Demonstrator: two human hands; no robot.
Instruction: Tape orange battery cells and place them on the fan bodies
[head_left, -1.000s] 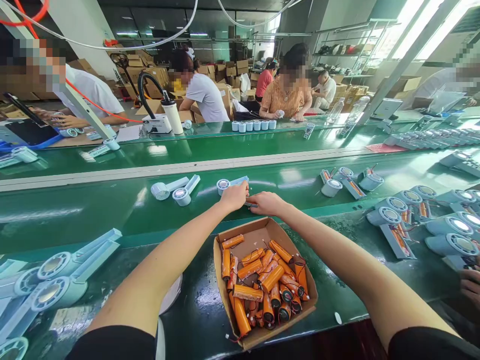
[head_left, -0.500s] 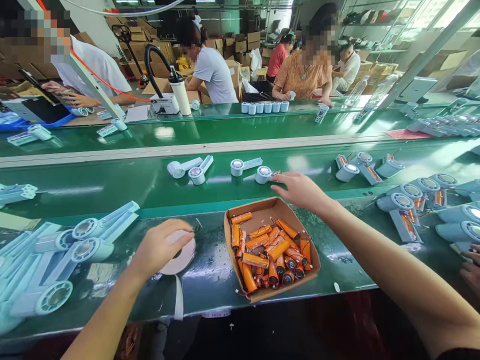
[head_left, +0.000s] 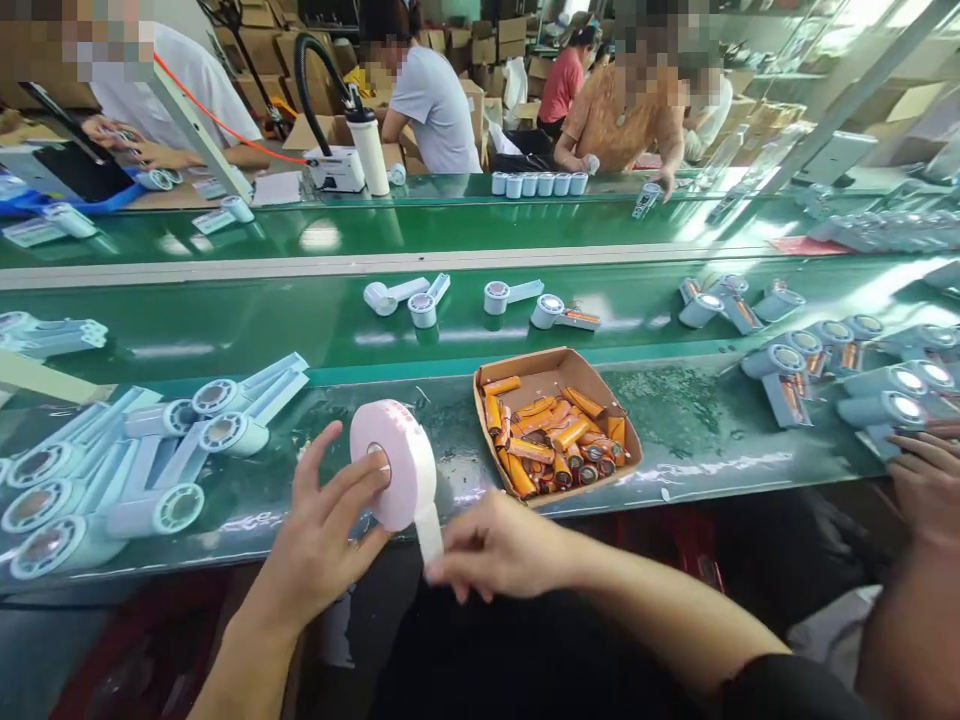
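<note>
My left hand point(head_left: 322, 535) holds a white roll of tape point(head_left: 396, 460) upright in front of me, one finger in its core. Its loose end hangs down and is pinched by the fingers of my right hand point(head_left: 499, 550). Just beyond the roll, on the green bench point(head_left: 690, 420), stands a cardboard box point(head_left: 559, 365) of orange batteries point(head_left: 547, 440) with wires. Past it, pale blue handheld fan parts point(head_left: 559, 312) lie on the green conveyor belt point(head_left: 225, 325).
Several pale blue fan housings point(head_left: 150, 450) are piled at my left, more with orange batteries point(head_left: 825, 375) at my right. A neighbour's hand point(head_left: 926, 480) rests at the right edge. Other people work across the belt by a white machine point(head_left: 337, 165) and boxes.
My left hand left the fan on the belt, picked the tape roll off the bench and raised it. My right hand came back from the belt and took the tape's loose end.
</note>
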